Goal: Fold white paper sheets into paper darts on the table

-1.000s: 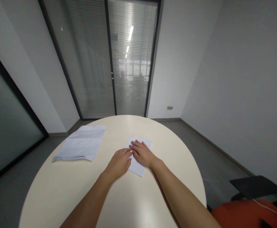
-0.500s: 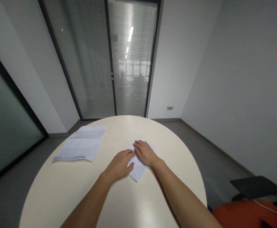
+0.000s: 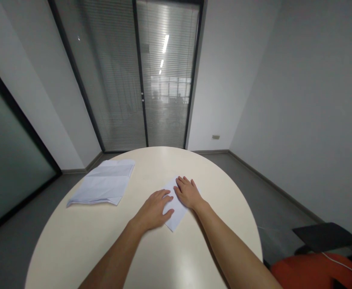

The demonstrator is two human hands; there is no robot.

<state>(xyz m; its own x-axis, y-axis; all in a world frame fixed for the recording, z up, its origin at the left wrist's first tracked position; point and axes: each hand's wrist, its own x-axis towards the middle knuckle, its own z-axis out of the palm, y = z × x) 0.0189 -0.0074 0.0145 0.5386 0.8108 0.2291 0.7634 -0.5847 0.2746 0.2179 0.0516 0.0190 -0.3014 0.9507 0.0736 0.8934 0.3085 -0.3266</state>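
A small white sheet of folded paper (image 3: 176, 212) lies flat on the round cream table (image 3: 152, 257), one corner pointing towards me. My left hand (image 3: 155, 208) rests over its left edge, fingers apart and thumb stretched across the paper. On the upper right part lies my right hand (image 3: 188, 192), palm down with its fingers extended. Neither hand grips the sheet. The part of the paper beneath my palms is hidden.
A stack of larger white sheets (image 3: 103, 182) lies at the table's left side, near its edge. To the lower right stands an orange chair (image 3: 308, 271) with a black armrest (image 3: 326, 235). Glass panels with blinds (image 3: 166, 108) rise beyond the table.
My right hand has slid a little to the right over the paper, away from my left hand, baring more of the sheet between them. The left fingers have spread slightly.
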